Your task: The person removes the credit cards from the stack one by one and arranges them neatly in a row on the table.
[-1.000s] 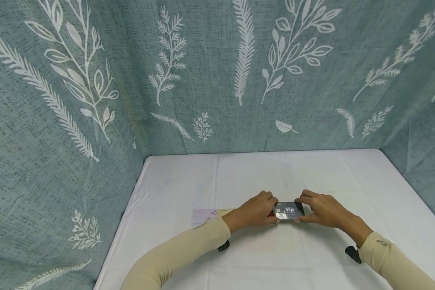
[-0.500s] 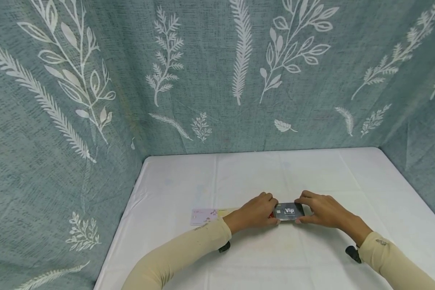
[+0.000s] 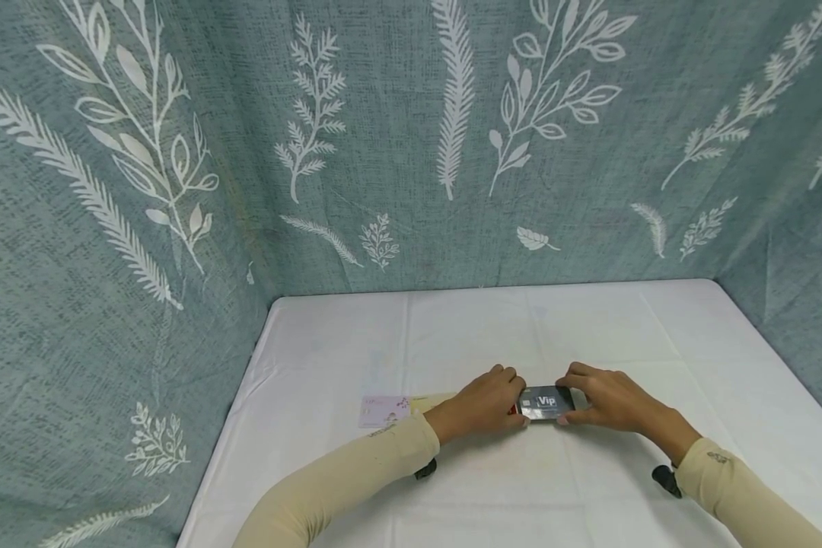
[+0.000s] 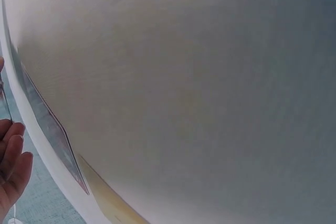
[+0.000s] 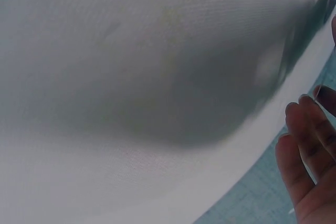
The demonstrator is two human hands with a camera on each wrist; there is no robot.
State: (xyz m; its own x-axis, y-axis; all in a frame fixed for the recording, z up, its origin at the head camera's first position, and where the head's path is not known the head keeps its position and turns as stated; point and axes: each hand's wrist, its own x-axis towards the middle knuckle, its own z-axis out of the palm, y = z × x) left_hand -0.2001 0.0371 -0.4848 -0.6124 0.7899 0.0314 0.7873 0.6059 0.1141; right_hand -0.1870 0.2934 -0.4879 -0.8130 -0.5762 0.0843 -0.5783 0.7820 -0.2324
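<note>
A dark grey card printed "Vip" (image 3: 546, 403) lies between my two hands in the head view. My left hand (image 3: 482, 399) pinches its left end, thumb on the near edge and fingers on the far edge. My right hand (image 3: 610, 399) grips the right end the same way. A sliver of a red card (image 3: 513, 409) shows beneath the left hand, mostly hidden. In the left wrist view, that hand's fingers (image 4: 16, 169) hold a thin edge at the far left. The right wrist view catches the right fingers (image 5: 302, 135) at its right side.
To the left, a lilac card (image 3: 382, 411) and a yellow card (image 3: 426, 401) lie in a row, partly covered by the left forearm. A white cloth (image 3: 479, 327) covers the table. Teal leaf-patterned curtains (image 3: 397, 137) stand behind and at both sides.
Both hands keep their places on the Vip card, which tilts slightly and loses some glare. The head view shifts a little.
</note>
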